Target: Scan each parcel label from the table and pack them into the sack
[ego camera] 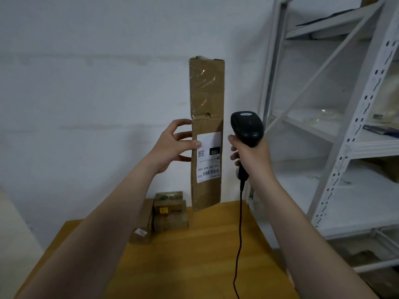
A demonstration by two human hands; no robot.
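A long cardboard parcel [206, 134] stands upright in the air above the far edge of the table [194, 255], its white label [209, 157] facing the camera. The left hand [172, 145] grips its left edge, thumb on the label. Just right, the right hand [250, 156] is wrapped around a black scanner [247, 128], cable [238, 244] hanging. Small boxes [166, 214] sit on the table below; a shelf [345, 126] stands at right.

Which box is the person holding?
The tall, thin cardboard box with the white label, standing upright; the left hand grips its edge. The smaller boxes sit untouched on the table. The right hand holds only the scanner.
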